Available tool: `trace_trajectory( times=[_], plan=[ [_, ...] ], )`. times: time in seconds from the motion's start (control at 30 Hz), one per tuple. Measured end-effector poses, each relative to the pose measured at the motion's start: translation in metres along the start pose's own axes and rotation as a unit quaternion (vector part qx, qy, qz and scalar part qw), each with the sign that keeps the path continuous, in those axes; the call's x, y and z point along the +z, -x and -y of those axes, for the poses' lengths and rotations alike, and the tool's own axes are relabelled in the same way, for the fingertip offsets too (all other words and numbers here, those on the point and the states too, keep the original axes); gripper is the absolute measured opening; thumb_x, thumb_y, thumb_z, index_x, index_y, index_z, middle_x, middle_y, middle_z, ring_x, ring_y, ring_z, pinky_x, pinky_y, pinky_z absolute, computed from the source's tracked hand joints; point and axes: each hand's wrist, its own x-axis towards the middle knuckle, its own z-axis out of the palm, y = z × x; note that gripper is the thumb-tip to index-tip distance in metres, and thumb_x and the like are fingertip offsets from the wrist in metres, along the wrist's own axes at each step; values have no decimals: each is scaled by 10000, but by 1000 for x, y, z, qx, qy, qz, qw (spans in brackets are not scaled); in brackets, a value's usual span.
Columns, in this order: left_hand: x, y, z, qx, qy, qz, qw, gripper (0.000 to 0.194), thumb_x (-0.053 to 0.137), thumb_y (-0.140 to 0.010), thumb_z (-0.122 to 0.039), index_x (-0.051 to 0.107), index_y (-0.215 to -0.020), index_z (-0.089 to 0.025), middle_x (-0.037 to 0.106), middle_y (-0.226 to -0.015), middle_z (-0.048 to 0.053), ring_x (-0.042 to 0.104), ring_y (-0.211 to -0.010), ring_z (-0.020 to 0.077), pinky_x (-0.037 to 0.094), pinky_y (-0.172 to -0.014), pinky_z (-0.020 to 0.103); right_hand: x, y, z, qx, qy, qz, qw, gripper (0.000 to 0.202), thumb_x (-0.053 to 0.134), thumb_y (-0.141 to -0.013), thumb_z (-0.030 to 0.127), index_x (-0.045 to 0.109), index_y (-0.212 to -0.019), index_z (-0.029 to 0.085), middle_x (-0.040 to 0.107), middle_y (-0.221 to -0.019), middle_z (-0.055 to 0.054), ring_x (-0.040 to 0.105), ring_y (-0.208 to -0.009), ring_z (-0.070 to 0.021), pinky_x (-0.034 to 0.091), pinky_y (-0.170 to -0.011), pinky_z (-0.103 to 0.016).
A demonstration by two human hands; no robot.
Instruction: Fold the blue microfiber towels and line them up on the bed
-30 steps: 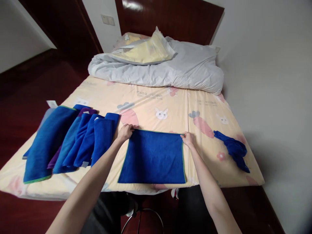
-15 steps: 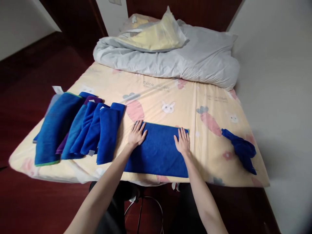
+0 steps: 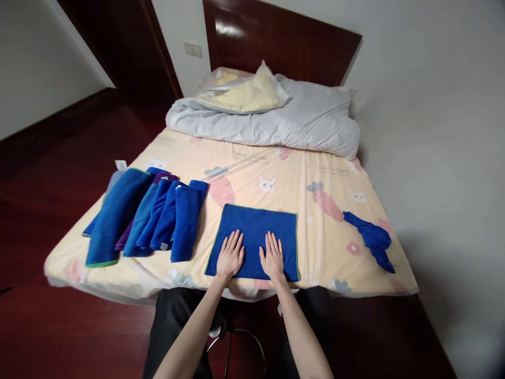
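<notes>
A blue towel [image 3: 252,223] with thin green edging lies spread flat near the front edge of the bed. My left hand [image 3: 232,255] rests palm down on its left part, fingers stretched out. On the right part of the same towel my right hand [image 3: 273,255] lies flat too, fingers extended. To the left, several folded or rolled towels lie side by side, among them a wide blue one with green edging [image 3: 116,218] and a bright blue one [image 3: 184,223]. A crumpled blue cloth [image 3: 373,239] sits to the right.
The bed's cream sheet [image 3: 323,242] is printed with carrots and rabbits. A grey quilt [image 3: 315,126] is bunched at the far end, with a yellow pillow [image 3: 252,95] on it. A white wall [image 3: 434,158] stands along the right side. Below the front edge shows a thin metal frame [image 3: 263,347].
Both hands have slid back towards me from the towel's far edge, and they are closer together. The view has tilted up, showing more of the headboard.
</notes>
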Motion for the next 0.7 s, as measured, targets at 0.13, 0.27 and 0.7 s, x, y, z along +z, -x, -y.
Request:
trace_trajectory(
  times=[0.13,0.27,0.7],
  plan=[
    [-25,35,37,-23,-24,-26,999,624,360,-1017,-355,235,-1602,-179,268,-1648,98,240,-1531,281,225,-1246,512,-17,23,-32,19,25,-13,999,634,280,-1060,441,212,-1605,125,244,-1654,-113,204,-1543,-234,162,-1257,-484],
    [-38,76,64,-16,-62,-43,997,645,333,-1020,-370,182,-1609,-154,265,-1644,130,270,-1521,280,261,-1229,504,-23,48,-62,62,57,-10,996,682,240,-1047,519,208,-1607,131,233,-1657,-105,217,-1540,-237,153,-1259,-467],
    [-56,146,94,-86,96,0,992,493,376,-956,-343,611,-1370,-216,504,-1519,107,399,-1455,282,362,-1183,538,-60,127,-94,107,10,59,993,625,433,-971,432,420,-1536,167,378,-1603,-103,302,-1511,-260,262,-1227,-475]
  ],
)
